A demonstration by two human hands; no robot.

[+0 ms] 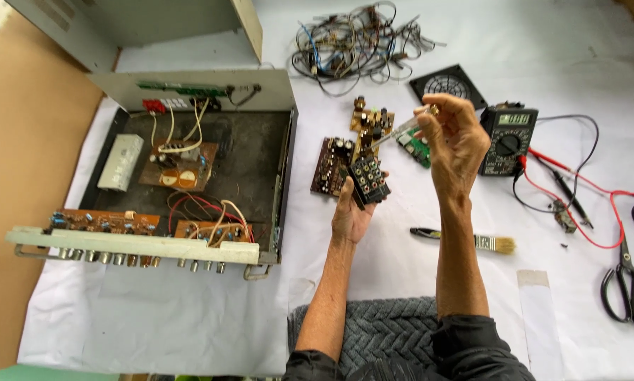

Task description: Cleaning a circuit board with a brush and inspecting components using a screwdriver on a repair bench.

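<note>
Seen from above, a person's 2 bare forearms reach out over a counter (401, 282) covered in white cloth. The left hand (352, 212) is raised palm up, its fingers clamped around a small black connector block (368, 180) with rows of round sockets, attached to a brown circuit board. The right hand (458, 144) is held higher and just to the right, fingers pinched together on a thin screwdriver (401, 130) with a clear handle, whose tip slants down toward the connector block.

Below the hands on the cloth lie more brown circuit boards (331, 166) and a small green board (417, 147). To the left sits an opened amplifier chassis (190, 176) with wiring and boards inside and a row of knob shafts along its front. At the top is a tangle of loose wires (355, 42), with a black fan grille (447, 85) just right of it. Right of the hands stands a multimeter (509, 137) with red and black leads. A small paintbrush (465, 240) lies near the right forearm, and scissors (627, 286) lie at the far right edge.
</note>
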